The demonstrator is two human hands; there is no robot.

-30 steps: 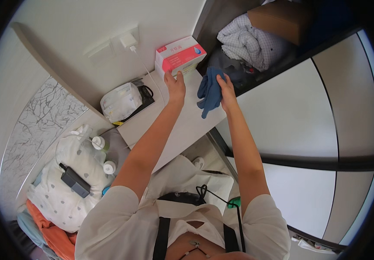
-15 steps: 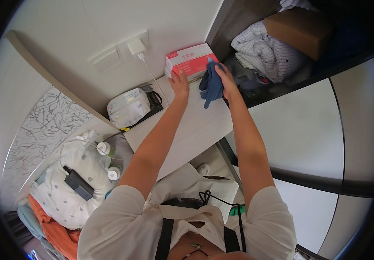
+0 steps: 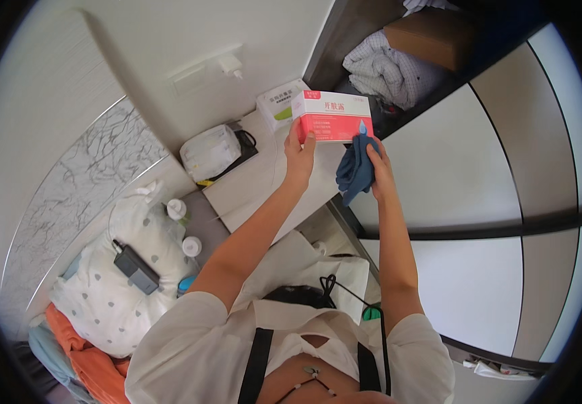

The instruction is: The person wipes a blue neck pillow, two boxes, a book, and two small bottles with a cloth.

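A pink-and-white cardboard box (image 3: 331,116) is raised above the bedside surface, tilted so its printed front faces me. My left hand (image 3: 300,151) grips its lower left corner, thumb on the front. At the lower right corner, my right hand (image 3: 380,168) holds a bunched dark blue cloth (image 3: 356,172) against the box; its fingers are partly hidden by the cloth. Behind the held box, a second white-and-green box (image 3: 281,101) rests on the pale wooden tabletop (image 3: 247,192).
A white soft pack (image 3: 210,153) lies on a dark tray at the tabletop's left. A charger (image 3: 230,65) is plugged into the wall. An open cabinet holds a checked quilt (image 3: 389,71) and a brown box (image 3: 429,40). On the bed are a spotted pillow (image 3: 102,296), a black device (image 3: 136,268) and white-capped bottles.
Both hands have lifted the pink-and-white box off the boxes' spot and brought it right and nearer, uncovering the white-and-green box. The blue cloth moved along in my right hand.
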